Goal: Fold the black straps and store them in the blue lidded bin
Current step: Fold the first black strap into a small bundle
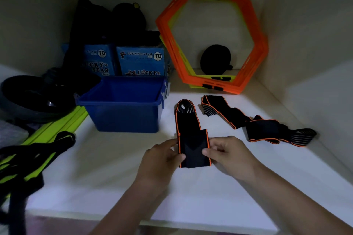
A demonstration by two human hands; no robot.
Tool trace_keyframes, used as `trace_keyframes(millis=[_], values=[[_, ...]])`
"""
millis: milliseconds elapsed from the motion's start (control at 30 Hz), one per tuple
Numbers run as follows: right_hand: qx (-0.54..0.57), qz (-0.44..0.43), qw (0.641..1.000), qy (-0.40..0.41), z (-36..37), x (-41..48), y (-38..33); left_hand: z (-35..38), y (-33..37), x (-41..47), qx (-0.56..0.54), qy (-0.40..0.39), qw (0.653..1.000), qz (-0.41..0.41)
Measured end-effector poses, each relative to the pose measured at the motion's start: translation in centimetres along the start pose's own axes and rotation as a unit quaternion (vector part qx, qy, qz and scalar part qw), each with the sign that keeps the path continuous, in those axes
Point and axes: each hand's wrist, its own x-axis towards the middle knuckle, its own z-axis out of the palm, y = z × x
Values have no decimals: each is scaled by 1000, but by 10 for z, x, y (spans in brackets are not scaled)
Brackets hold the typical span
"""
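A dim white shelf inside a cupboard holds sports gear. The landmark is a blue bin, open at the top, standing left of centre with no lid visible on it.

Just to the right of the bin, and a little nearer the viewer, a black strap with orange edging lies on the shelf, its near end doubled over on itself. Two bare hands hold that folded end. The left hand pinches the strap's left edge between thumb and fingers; the right hand pinches its right edge the same way. Each grip is narrow and closed on the strap. The strap's far end, rounded with grey ribbing, points away from the viewer, level with the bin's right wall.

Farther right of the bin, a second black strap with the same orange edging lies loose and unfolded, running diagonally across the shelf, touched by neither hand.

Behind the bin stand blue packs printed "Lucky Star", with dark bags above them. Behind and to the right of the bin, orange and yellow hexagonal rings lean against the back wall, with a round black object seen through them. Left of the bin sit a dark round item and some yellow-green bars.
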Motion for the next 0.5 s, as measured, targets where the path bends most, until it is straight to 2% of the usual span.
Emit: trace_keyframes(millis=[200, 267, 367, 433, 500], values=[[-83, 27, 993, 84, 5, 5, -5, 2, -4, 6, 33, 38, 998, -35], [-115, 9, 989, 90, 1, 6, -6, 2, -5, 6, 64, 46, 997, 17], [-166, -71, 981, 71, 1, 7, -1, 3, -9, 3, 115, 16, 984, 133], [-253, -158, 953, 53, 1, 7, 3, 3, -12, 0, 88, -44, 986, 137], [-320, -210, 924, 11, -4, 6, 6, 1, -16, 1, 71, -62, 986, 140]])
